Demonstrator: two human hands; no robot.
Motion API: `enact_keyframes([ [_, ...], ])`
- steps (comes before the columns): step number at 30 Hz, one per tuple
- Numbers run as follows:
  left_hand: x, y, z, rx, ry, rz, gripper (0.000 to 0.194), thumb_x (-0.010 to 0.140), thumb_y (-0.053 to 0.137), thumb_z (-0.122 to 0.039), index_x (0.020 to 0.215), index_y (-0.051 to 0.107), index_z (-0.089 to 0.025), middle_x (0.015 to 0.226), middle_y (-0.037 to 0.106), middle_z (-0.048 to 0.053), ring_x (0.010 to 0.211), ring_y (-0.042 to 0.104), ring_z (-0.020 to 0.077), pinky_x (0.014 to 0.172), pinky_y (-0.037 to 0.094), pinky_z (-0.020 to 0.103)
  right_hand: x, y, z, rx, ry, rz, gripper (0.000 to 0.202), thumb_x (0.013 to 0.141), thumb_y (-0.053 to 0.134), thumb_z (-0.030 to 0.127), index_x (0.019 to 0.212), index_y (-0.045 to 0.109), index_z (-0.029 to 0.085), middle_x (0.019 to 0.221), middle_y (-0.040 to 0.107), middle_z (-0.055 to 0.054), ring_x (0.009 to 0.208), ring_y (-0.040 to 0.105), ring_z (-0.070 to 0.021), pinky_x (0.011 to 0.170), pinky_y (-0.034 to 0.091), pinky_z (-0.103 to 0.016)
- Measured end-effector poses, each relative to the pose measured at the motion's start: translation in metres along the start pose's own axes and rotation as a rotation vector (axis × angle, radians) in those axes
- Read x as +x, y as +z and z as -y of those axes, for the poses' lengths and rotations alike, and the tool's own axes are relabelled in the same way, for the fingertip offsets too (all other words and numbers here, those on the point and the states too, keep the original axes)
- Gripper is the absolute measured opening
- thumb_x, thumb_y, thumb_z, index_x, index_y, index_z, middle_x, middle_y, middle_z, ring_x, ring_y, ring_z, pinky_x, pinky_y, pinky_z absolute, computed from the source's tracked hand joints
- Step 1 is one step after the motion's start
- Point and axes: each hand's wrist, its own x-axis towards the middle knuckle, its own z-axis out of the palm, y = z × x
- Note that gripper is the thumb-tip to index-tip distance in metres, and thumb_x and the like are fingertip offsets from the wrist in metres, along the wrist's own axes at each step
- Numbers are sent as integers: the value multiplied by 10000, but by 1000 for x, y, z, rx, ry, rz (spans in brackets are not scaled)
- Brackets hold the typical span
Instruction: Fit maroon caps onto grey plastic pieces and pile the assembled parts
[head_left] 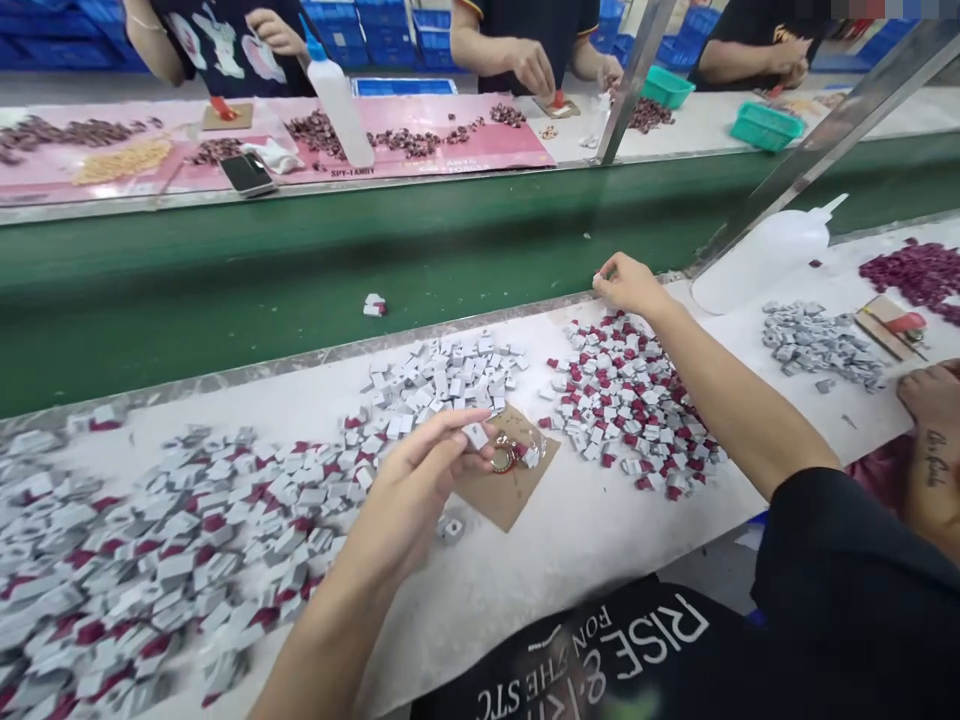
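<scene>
Across the middle and lower left of the frame, pale grey blocks with squared edges and a smooth, matte look lay heaped on the white desk [555, 580]. Many in the large left heap [172, 570] carried dark red parts; the smaller upper heap [450, 375] was almost wholly grey, and the right heap [634, 405] mixed pale and dark red pieces.

At the centre, the left hand's grip [420, 465] was closed, with thumb and fingers pinching a grey block [475, 436] that had a small dark mark on its face. Toward the upper right, the right hand's grip [630, 285] was closed too, fingertips pinched on a small piece [598, 281], pale and reddish, mostly hidden by the fingers.

The grey block sat right between the left fingertips, over the left side of a flat, brown square board [506, 505]. Just right of it, a shiny, gold-coloured ring [502, 457] with a red edge rested on that board. A loose block [450, 529] lay on the desk just below the left hand. The small piece was at the right fingertips, above the right heap and near the smooth green strip [300, 310].
</scene>
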Motion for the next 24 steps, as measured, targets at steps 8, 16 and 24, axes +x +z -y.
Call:
enact_keyframes([
  [8, 4, 13, 2, -279, -81, 131, 228, 968, 897, -199, 1192, 934, -182, 1131, 846, 105, 891, 765, 162, 815, 665, 246, 7, 18, 16, -74, -66, 83, 232, 1113, 643, 302, 1273, 676, 138, 1224, 762, -250, 1187, 722, -399, 1141, 525, -559],
  [16, 7, 17, 16, -332, -115, 221, 220, 1000, 884, -224, 1210, 928, -179, 1150, 864, 109, 883, 759, 140, 827, 652, 220, -22, -1, 26, -103, -206, 78, 287, 1124, 581, 257, 1353, 708, 139, 1383, 744, -245, 1311, 701, -384, 1181, 508, -472],
  [24, 5, 15, 15, -50, -76, 171, 263, 977, 957, -421, 1191, 928, -270, 1103, 855, 76, 923, 752, 170, 869, 636, 284, -173, -44, -8, -103, -416, 140, 287, 1129, 582, 367, 1293, 780, 239, 1196, 790, -164, 1011, 752, -361, 842, 608, -483],
])
